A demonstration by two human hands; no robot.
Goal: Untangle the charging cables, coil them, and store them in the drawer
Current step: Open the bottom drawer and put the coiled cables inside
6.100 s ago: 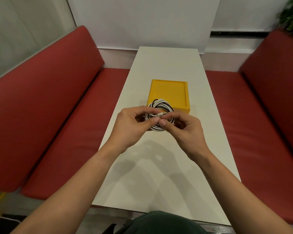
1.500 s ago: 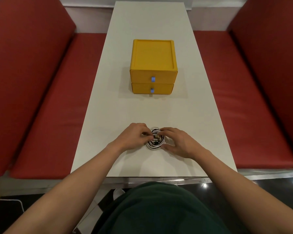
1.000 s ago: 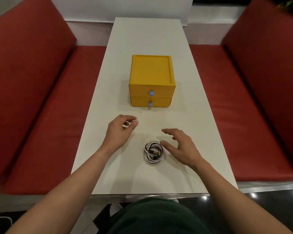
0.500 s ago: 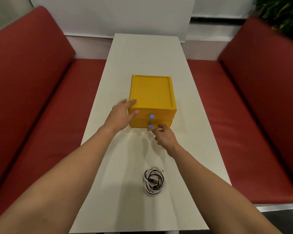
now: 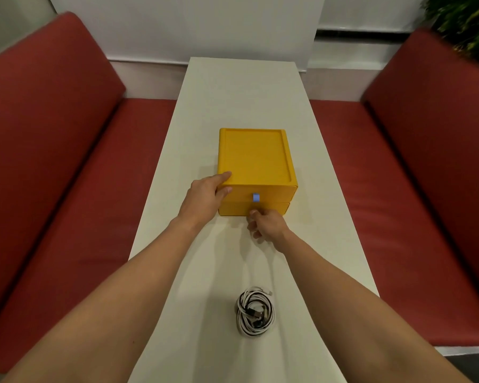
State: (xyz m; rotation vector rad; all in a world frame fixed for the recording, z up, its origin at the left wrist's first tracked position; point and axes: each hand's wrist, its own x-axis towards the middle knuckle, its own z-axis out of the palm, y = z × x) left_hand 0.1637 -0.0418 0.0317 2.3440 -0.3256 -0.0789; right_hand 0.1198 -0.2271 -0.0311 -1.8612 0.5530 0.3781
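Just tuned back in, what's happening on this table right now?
A person steadies the yellow drawer box with the left hand pressed on its front left corner. The right hand pinches at the front of the lower drawer, just below the upper drawer's blue tab. Neither drawer is out yet. The coiled cables, black and white, lie untouched on the white table, nearer the person.

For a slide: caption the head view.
Left hand on yellow drawer box; right hand pinches lower drawer; coiled cables lie nearer.
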